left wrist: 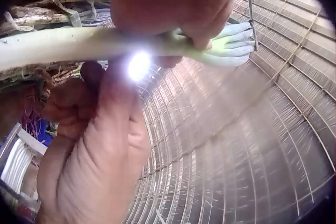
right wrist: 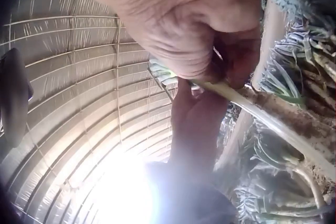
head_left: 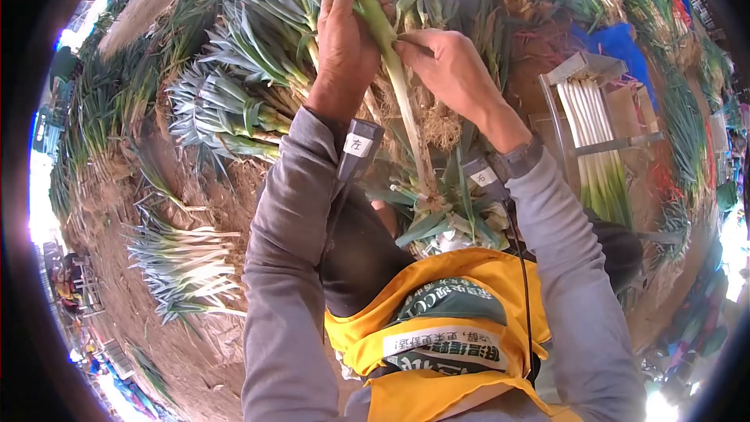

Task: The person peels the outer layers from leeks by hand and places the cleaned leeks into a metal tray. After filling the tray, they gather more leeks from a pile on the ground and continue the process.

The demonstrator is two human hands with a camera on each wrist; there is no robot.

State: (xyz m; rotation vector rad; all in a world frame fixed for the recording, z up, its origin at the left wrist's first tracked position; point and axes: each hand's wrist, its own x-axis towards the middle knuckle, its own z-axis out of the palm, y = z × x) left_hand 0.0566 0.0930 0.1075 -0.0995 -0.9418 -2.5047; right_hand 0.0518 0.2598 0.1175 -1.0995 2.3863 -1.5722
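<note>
My left hand [head_left: 348, 41] grips a long leek [head_left: 403, 101] near its green upper part, thumb along the stalk. The leek slants down toward my lap, its root end among loose leaves [head_left: 461, 223]. Just below, my right hand [head_left: 455, 72] pinches the stalk between thumb and fingers. In the left wrist view the pale stalk [left wrist: 47, 45] runs across under the left hand [left wrist: 173, 1], with a fan of cut-looking leaf ends [left wrist: 236, 44] beyond it. The right wrist view has the right hand [right wrist: 184, 22] on the stalk, its fingertips partly hidden.
Piled leeks [head_left: 226, 101] lie in front and to the left. A small bunch [head_left: 187, 266] lies on the dirt floor [head_left: 109, 281]. At the right, a metal rack [head_left: 617, 143] holds white-stemmed leeks [head_left: 587, 109], near a blue sheet [head_left: 625, 47].
</note>
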